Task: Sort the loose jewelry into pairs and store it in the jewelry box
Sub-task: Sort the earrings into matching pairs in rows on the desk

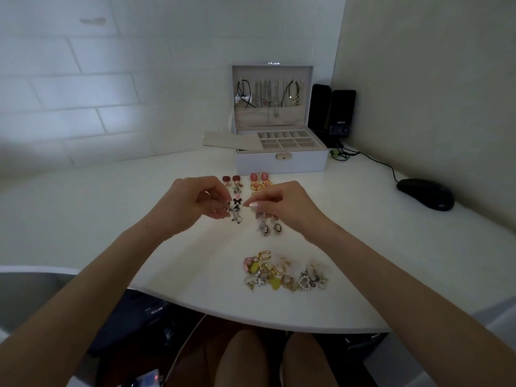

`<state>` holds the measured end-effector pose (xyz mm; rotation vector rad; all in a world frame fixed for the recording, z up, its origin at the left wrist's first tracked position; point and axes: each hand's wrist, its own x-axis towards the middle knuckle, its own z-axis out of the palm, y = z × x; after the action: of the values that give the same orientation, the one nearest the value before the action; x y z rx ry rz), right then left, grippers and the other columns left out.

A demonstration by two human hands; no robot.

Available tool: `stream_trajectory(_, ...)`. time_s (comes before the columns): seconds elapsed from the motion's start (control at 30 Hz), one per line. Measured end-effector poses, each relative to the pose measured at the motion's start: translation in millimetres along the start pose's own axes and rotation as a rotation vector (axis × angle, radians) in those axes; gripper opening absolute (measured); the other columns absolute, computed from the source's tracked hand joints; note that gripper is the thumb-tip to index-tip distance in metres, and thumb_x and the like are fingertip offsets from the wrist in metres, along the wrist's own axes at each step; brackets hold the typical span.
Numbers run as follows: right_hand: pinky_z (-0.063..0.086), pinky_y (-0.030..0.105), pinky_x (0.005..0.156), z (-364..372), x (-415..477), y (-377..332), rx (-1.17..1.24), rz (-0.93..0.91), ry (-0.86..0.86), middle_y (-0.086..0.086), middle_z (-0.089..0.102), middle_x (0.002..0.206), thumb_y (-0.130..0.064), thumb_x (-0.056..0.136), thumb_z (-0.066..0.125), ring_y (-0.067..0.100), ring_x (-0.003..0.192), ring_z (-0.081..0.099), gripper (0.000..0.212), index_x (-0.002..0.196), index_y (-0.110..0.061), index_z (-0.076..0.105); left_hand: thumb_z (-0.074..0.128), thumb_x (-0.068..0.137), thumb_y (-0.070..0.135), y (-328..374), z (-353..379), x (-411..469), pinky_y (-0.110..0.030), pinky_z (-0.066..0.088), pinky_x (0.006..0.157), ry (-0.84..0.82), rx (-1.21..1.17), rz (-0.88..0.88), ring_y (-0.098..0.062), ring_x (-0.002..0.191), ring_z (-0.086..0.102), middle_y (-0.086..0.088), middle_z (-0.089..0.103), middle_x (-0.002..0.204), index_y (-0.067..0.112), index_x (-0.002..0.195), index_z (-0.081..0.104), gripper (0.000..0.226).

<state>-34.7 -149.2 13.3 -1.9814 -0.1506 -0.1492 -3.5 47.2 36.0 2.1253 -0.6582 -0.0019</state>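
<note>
Sorting partway along, storing not begun

Nearest, waiting unsorted on the table: heap of mixed earrings. Beyond it, hovering over the sorted rows: left hand pinching a small black-and-white piece, fingers curled; right hand pinching a pale piece, what exactly too small to tell. Farthest, standing open with lid up: jewelry box, tray compartments looking empty. Judging roughly half paired; boxing all still remaining.

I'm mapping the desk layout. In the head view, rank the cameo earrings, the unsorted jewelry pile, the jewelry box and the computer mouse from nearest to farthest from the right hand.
From the right hand:
1. cameo earrings, just below it.
2. unsorted jewelry pile, toward the desk's near edge.
3. jewelry box, open, behind.
4. computer mouse, far right.
</note>
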Motion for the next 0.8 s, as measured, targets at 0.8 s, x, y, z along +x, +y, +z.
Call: stream_trajectory(0.8, 0.058, 0.024, 0.062, 26.9, 10.7, 3.0, -0.083, 0.104, -0.191, 0.013, 0.069, 0.069, 0.001, 0.075, 0.074, 0.018, 0.059, 0.067, 0.006, 0.079, 0.000, 0.071, 0.069, 0.081, 0.018, -45.5, 5.8, 6.8, -0.014, 0.041, 0.066, -0.255, 0.330, 0.009, -0.009, 0.071, 0.056, 0.000, 0.065, 0.077, 0.020, 0.073, 0.060, 0.013)
